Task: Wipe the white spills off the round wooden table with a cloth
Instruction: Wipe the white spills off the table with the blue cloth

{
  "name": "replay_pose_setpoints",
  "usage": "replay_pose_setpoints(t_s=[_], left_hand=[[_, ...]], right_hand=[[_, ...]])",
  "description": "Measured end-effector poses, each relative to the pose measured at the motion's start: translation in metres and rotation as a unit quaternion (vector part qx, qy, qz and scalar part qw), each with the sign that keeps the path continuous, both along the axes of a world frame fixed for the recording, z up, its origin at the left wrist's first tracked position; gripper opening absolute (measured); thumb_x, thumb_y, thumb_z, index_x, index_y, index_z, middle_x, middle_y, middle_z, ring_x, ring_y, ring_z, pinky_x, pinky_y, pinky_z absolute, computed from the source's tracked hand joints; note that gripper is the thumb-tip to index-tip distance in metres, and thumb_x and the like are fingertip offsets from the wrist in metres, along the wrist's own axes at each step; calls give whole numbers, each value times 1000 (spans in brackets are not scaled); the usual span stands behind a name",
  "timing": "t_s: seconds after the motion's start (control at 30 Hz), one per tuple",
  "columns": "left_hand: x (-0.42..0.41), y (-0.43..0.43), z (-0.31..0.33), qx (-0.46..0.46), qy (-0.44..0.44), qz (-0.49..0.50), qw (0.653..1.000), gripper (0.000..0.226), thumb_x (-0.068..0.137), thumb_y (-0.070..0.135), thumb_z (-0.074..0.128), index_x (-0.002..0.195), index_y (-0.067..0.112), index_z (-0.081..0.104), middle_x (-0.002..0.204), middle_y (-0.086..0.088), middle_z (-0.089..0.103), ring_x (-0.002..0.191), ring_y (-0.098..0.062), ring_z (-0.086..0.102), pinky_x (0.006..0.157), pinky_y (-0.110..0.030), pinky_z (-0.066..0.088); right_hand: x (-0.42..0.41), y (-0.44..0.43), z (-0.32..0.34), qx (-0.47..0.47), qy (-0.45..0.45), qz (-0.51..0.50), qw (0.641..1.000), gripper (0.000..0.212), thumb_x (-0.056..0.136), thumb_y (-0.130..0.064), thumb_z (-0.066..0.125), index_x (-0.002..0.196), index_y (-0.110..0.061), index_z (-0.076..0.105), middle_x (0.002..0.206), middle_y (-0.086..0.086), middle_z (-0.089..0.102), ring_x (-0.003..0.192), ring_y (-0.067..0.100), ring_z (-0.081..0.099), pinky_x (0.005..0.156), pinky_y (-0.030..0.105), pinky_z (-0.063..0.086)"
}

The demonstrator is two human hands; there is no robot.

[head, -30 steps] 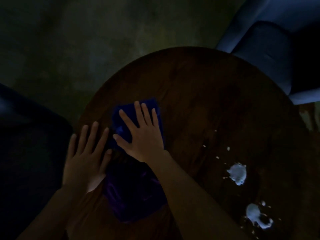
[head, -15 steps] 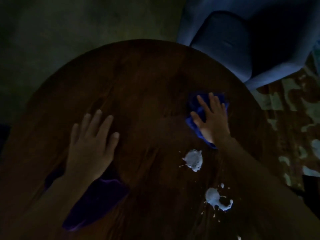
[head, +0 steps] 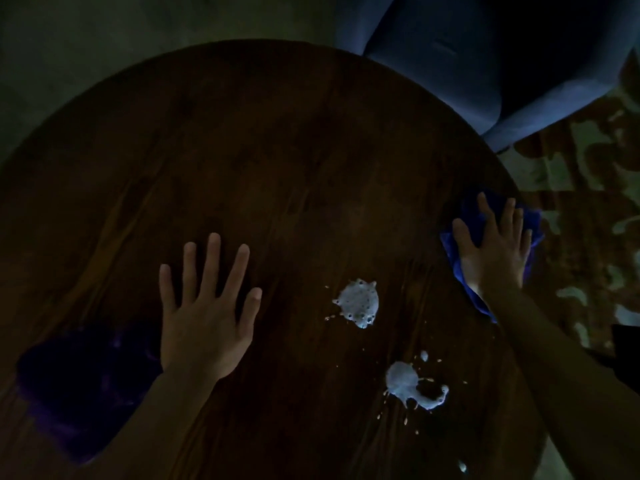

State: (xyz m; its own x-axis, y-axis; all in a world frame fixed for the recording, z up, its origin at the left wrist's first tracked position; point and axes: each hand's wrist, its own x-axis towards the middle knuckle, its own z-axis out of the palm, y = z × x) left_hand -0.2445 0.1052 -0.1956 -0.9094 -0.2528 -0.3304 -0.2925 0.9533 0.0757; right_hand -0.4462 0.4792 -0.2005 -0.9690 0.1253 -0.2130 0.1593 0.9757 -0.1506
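Note:
The round wooden table (head: 277, 168) is dark brown and fills most of the view. Two white foamy spills lie on its near right part: one blob (head: 358, 303) in the middle and a larger splash (head: 401, 379) nearer to me, with small droplets around both. My right hand (head: 491, 251) presses flat on a blue cloth (head: 531, 225) at the table's right edge, right of and beyond the spills; part of the cloth hangs past the edge. My left hand (head: 204, 317) rests flat on the bare wood, fingers spread, left of the spills.
A dark purple fabric (head: 79, 382) lies at the near left under my left forearm. A blue armchair (head: 467, 64) stands close against the table's far right edge. A patterned rug (head: 588, 202) covers the floor to the right.
My right hand has slid the blue cloth from the left of the table across to its right edge. My left hand stayed flat on the wood. The view has shifted right.

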Motion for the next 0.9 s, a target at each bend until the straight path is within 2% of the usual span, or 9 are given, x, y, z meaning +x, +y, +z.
replay_pose_setpoints(t_s=[0.13, 0.23, 0.37, 0.47, 0.53, 0.63, 0.7, 0.8, 0.9], left_hand=[[0, 0, -2, -3, 9, -4, 1000, 71, 102, 66, 8, 165, 37, -6, 174, -7, -4, 160, -33, -5, 125, -63, 3], [2, -1, -1, -4, 9, -1, 1000, 72, 102, 67, 7, 165, 36, -2, 174, -6, -4, 160, -33, -5, 125, -62, 3], [3, -4, -4, -12, 12, 11, 1000, 69, 101, 69, 4, 163, 42, -10, 174, -1, -13, 159, -28, -12, 126, -58, -2], [4, -5, -8, -19, 23, 16, 999, 67, 102, 69, 4, 163, 44, -10, 174, 2, -14, 159, -26, -14, 127, -57, -3], [2, -3, -9, -16, 25, 20, 999, 67, 101, 69, 4, 162, 46, -12, 173, 3, -15, 158, -25, -16, 127, -57, -4], [2, 4, -7, -13, 20, 23, 999, 66, 101, 70, 0, 161, 47, -15, 172, 3, -20, 157, -24, -20, 126, -56, -7], [5, 12, -5, -13, 16, 39, 999, 67, 101, 69, -1, 162, 44, -15, 172, 1, -20, 157, -25, -19, 125, -58, -7], [15, 32, 3, -1, 7, 66, 998, 72, 101, 70, 1, 164, 36, -8, 174, -4, -13, 159, -30, -11, 124, -59, -5], [25, 53, 6, 6, 11, 80, 997, 77, 102, 70, 5, 166, 28, -3, 174, -9, -10, 159, -32, -10, 125, -61, -5]], right_hand=[[-26, -31, -2, 11, -7, 6, 1000, 91, 86, -88, 4, 164, -41, 1, 173, 6, -8, 159, 25, -9, 127, 53, -5], [-52, -80, -2, 19, 8, 136, 991, 93, 85, -89, -3, 164, -39, 0, 173, 6, -7, 160, 26, -9, 126, 52, -5], [-53, -96, 1, 1, 19, 408, 913, 89, 92, -85, 6, 165, -34, 8, 173, 8, 1, 160, 25, -1, 128, 53, 3], [-32, -41, -2, 4, 26, 510, 860, 82, 98, -79, 19, 165, -32, 14, 173, 6, 5, 160, 24, 1, 129, 50, 6], [-15, 7, -3, -11, 24, 473, 881, 78, 100, -74, 21, 164, -31, 18, 173, 6, 7, 160, 24, 3, 128, 51, 7], [20, 67, -3, -18, 22, 316, 948, 73, 101, -71, 19, 164, -33, 22, 173, 7, 8, 160, 26, 5, 128, 53, 8], [55, 86, -4, -16, 10, 221, 975, 71, 102, -71, 14, 164, -37, 15, 173, 4, 3, 160, 21, -2, 129, 49, 2], [130, 89, -3, 6, -8, 159, 987, 68, 103, -70, 12, 163, -39, 6, 172, -3, -9, 160, 19, -9, 129, 45, -2], [219, 78, 5, -6, -8, 49, 999, 67, 104, -60, 28, 163, -30, 21, 173, 8, 4, 160, 29, 4, 128, 52, 8]])
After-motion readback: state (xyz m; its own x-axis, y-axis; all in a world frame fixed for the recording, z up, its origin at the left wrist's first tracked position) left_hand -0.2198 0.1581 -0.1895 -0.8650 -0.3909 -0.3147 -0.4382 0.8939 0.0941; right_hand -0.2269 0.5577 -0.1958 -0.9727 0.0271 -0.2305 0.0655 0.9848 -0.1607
